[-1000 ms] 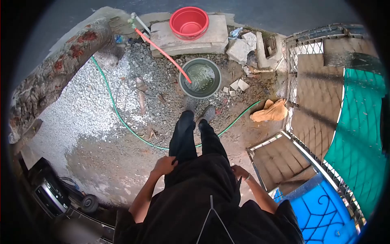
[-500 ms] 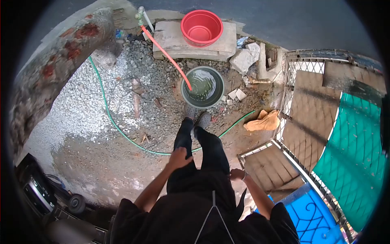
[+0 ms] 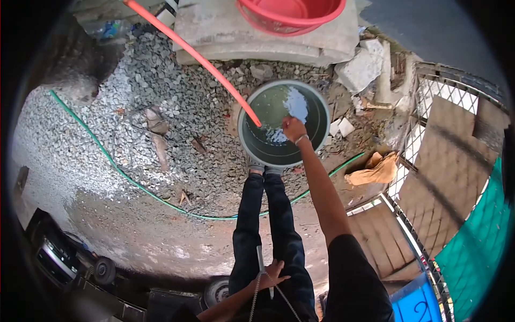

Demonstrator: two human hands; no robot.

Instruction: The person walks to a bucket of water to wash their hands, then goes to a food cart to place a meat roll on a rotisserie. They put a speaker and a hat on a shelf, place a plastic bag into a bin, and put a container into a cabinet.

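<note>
A round grey-green tub [image 3: 324, 137] of water stands on the gravel just beyond my feet. My right hand [image 3: 293, 129], with a bracelet at the wrist, is over the tub's water, its fingers curled closed. What is inside those fingers, if anything, is hidden. An orange-red hose [image 3: 214, 70] slants down from the upper left, its end over the water to the left of my right hand and apart from it. My left hand [image 3: 271, 273] lies open on my thigh, fingers stretched out, beside a hanging drawstring.
A red basin [image 3: 284, 24] sits on a concrete slab [image 3: 257, 45] beyond the tub. A thin green hose [image 3: 129, 180] curves across the ground behind my feet. White rubble [image 3: 359, 67], an orange-brown cloth [image 3: 373, 170] and a lattice fence [image 3: 399, 185] are on the right.
My right hand has moved from beside my hip forward over the tub. My left hand has shifted on my thigh. I lean closer, so tub and hose look larger; my feet are nearer together.
</note>
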